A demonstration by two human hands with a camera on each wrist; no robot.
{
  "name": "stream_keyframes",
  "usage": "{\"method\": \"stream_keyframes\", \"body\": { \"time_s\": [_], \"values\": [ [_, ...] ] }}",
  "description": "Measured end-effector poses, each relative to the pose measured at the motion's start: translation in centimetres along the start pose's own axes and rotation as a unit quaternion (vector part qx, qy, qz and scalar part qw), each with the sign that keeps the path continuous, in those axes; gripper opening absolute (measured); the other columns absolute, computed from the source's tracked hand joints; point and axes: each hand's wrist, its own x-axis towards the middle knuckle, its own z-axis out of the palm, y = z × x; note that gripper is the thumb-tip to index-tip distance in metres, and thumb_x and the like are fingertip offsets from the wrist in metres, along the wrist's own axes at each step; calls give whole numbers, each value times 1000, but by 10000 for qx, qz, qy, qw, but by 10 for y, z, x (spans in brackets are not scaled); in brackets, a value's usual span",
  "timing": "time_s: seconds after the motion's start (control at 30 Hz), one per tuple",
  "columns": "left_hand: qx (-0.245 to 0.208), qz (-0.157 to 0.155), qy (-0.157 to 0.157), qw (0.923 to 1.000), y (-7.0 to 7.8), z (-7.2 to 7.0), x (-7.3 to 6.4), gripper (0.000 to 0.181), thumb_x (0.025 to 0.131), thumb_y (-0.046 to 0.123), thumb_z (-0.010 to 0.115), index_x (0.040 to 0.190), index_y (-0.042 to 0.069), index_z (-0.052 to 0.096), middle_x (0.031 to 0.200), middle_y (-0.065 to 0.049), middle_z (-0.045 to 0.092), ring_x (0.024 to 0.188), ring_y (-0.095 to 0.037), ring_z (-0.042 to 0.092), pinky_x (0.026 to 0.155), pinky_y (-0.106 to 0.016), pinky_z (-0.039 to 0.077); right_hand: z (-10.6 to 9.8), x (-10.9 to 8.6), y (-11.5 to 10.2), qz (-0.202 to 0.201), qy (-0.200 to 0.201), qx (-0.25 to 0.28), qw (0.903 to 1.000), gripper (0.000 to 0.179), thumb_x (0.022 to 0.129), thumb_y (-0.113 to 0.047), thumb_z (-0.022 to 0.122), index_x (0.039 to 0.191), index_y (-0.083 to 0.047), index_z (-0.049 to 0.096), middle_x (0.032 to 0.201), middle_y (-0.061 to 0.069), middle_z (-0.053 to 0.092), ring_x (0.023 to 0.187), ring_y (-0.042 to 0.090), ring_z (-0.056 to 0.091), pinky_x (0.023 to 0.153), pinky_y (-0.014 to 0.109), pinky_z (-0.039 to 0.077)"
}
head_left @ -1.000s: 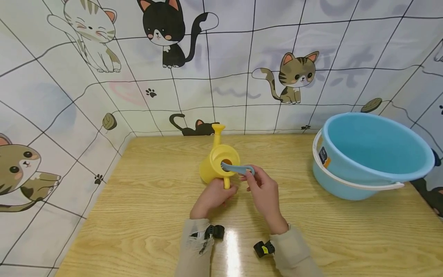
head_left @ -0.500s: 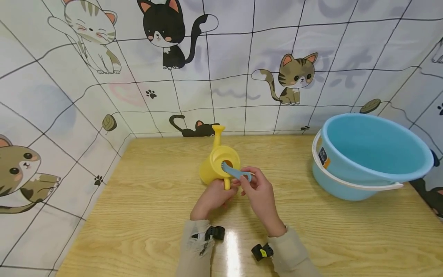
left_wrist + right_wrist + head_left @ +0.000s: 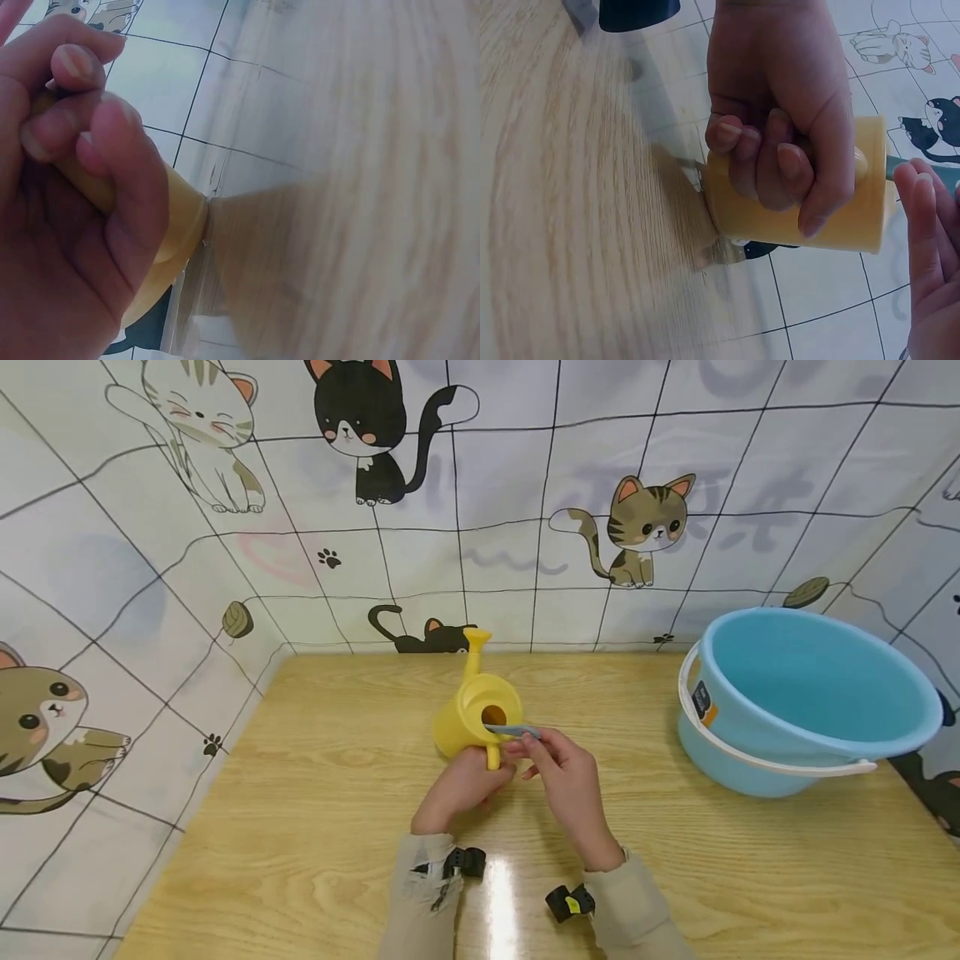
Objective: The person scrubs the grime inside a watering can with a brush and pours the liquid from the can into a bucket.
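Note:
A yellow watering can (image 3: 459, 727) stands upright on the wooden table, its spout toward the back wall. My left hand (image 3: 465, 785) grips its handle; in the left wrist view the fingers (image 3: 139, 180) curl round it. My right hand (image 3: 573, 785) pinches the end of a slim blue plastic tool (image 3: 517, 731) between thumb and fingers. The tool lies across the can's rim, its far end in the round opening and hidden inside. In the right wrist view, the blue tool (image 3: 949, 174) shows beyond the can's top, beside the fingers (image 3: 922, 225).
A large light-blue bucket (image 3: 780, 760) with a white handle (image 3: 787, 765) stands at the right, a wide blue basin (image 3: 825, 685) set tilted in its top. Walls with cat drawings border the wooden table (image 3: 300, 877) at the back and sides.
The blue tool's handle end dipped toward me, then rose and turned, so it now looks thinner. My right hand has shifted slightly left. The left hand and watering can stay put.

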Motion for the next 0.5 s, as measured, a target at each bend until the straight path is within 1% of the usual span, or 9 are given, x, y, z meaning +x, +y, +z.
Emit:
{"method": "stream_keyframes", "body": {
  "time_s": [0.1, 0.23, 0.37, 0.5],
  "values": [
    [94, -35, 18, 9999, 0, 1, 0, 29, 81, 25, 54, 56, 13, 49, 45, 0, 44, 34, -20, 47, 38, -31, 40, -1, -1, -1, -206, 28, -155, 9997, 21, 91, -18, 50, 100, -1, 61, 88, 10, 67, 78, 27, 62, 57, 37, 50],
    [143, -105, 16, 9998, 1, 1, 0, 30, 81, 25, 54, 54, 12, 48, 44, 1, 44, 34, -20, 48, 38, -29, 39, -6, 0, -3, -393, 146, -211, 9989, 22, 92, -16, 49, 101, 1, 58, 84, 12, 65, 75, 24, 61, 56, 33, 50],
    [216, -112, -5, 9997, 0, 1, 0, 33, 82, 26, 54, 53, 13, 46, 43, 1, 44, 34, -19, 48, 38, -28, 39, -11, 1, -4, -511, 265, -125, 9983, 19, 92, -14, 48, 101, 1, 56, 82, 13, 64, 75, 27, 60, 56, 30, 50],
    [252, -79, -13, 9996, 0, 2, 1, 33, 82, 26, 53, 53, 13, 46, 44, 2, 44, 35, -20, 50, 39, -29, 40, -13, 2, -3, -544, 279, -53, 9981, 17, 91, -13, 49, 100, -1, 56, 82, 14, 63, 76, 30, 59, 56, 29, 49]
  ]
}}
